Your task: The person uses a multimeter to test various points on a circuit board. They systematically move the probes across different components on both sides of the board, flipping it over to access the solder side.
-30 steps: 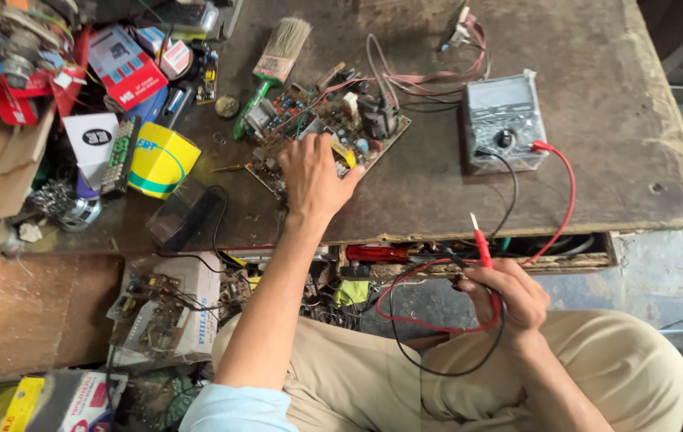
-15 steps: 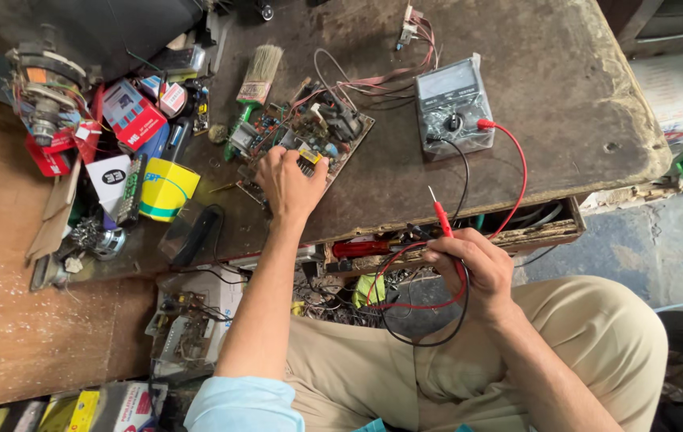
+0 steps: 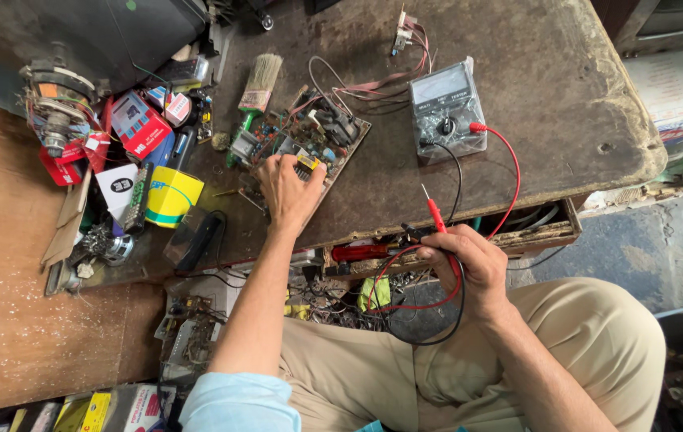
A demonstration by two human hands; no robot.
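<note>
Left hand (image 3: pixel 288 190) palm-down, fingers gripping the near edge of the circuit board (image 3: pixel 303 142) mid-table (image 3: pixel 565 96), right hand (image 3: pixel 469 264) closed on the red probe (image 3: pixel 435 214) at the table's front edge, leads running to the grey multimeter (image 3: pixel 447 110).

I saw a paintbrush (image 3: pixel 259 83) with a green handle lying on the dark, worn worktop (image 3: pixel 565 88), just beside the cluttered left end. A red box (image 3: pixel 138 124) sat there among other small packages, with a yellow roll of tape (image 3: pixel 170 196) below it and a black oblong case (image 3: pixel 195 240) near the front edge. A motor-like part wound with copper (image 3: pixel 57 100) stood at the far left. A small connector with pink wires (image 3: pixel 404 28) lay near the back. Under the worktop an open drawer (image 3: pixel 549 232) showed a red-handled screwdriver (image 3: pixel 356 253).
</note>
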